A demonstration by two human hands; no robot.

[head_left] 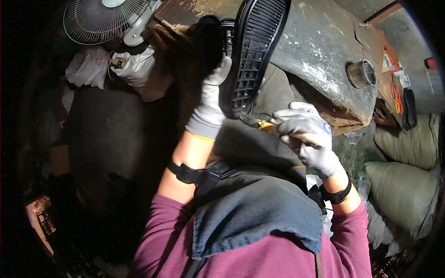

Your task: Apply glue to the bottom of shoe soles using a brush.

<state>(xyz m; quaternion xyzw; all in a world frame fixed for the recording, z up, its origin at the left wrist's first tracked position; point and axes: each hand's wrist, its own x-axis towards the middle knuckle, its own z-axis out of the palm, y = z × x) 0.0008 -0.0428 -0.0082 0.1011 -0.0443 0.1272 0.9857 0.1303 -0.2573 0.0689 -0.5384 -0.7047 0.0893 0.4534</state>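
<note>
A black shoe sole [252, 55] stands tilted upright before me, its face showing ribs at the upper part and a grid of square hollows lower down. My left hand [209, 99], in a pale grey work glove, is closed on the sole's left edge; most of its fingers are hidden. Close to the sole's lower end, my gloved right hand [308, 136] is closed on a small tool with a yellow part [266, 125]. The tool's kind is unclear, and its tip seems to meet the sole's end.
More black soles [226, 34] lie behind the held one. A worn, paint-spotted work surface [320, 51] carries a metal can [361, 74]. Stuffed sacks [401, 190] sit at the right. A fan [104, 21] and white bags [139, 67] stand far left. A dark cloth [259, 213] covers my lap.
</note>
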